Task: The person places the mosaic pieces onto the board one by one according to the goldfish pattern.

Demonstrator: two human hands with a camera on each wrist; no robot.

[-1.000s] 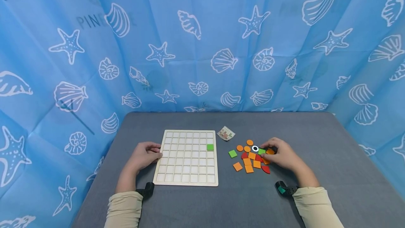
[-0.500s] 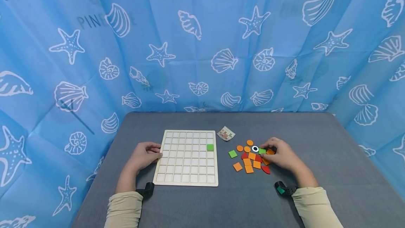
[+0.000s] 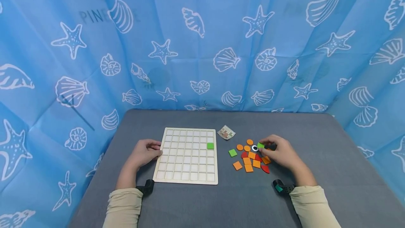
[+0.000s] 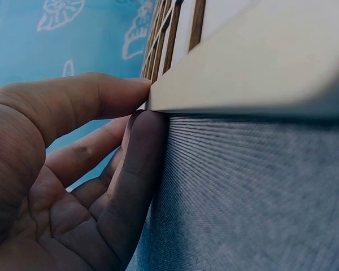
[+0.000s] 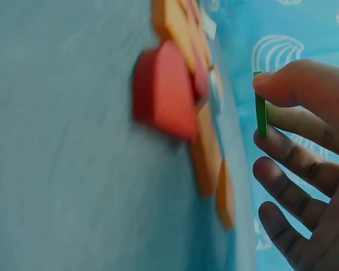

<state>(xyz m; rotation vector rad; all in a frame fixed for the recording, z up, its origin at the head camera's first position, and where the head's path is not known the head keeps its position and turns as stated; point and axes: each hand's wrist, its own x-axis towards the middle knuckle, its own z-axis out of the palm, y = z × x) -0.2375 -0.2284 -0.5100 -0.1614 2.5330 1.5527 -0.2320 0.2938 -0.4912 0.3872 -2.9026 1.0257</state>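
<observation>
My left hand [image 3: 143, 154] pinches the left edge of a pale wooden grid board [image 3: 186, 182], which lies on the table. In the left wrist view the thumb [image 4: 113, 93] sits at the top of the board's rim, with a finger below it. One green square tile [image 3: 210, 146] fills a cell near the board's right side. Over the loose pile, my right hand [image 3: 282, 152] pinches another green square tile [image 5: 261, 110] between thumb and fingers. The right wrist view shows that tile edge-on, apart from the pieces, with the other fingers loosely spread.
Between the board and my right hand lie several orange squares [image 3: 248, 168], orange discs [image 3: 239, 147], red pieces [image 3: 265, 169], a green square [image 3: 232, 152] and a white ring with a dark centre [image 3: 255, 148]. A small patterned card [image 3: 226, 132] lies behind them. A blue curtain [image 3: 202, 45] hangs beyond the grey table [image 3: 202, 207].
The right hand has raised the green square tile from the pile, where its fingers were at it before. The left hand keeps its place at the board. The head view has tilted slightly.
</observation>
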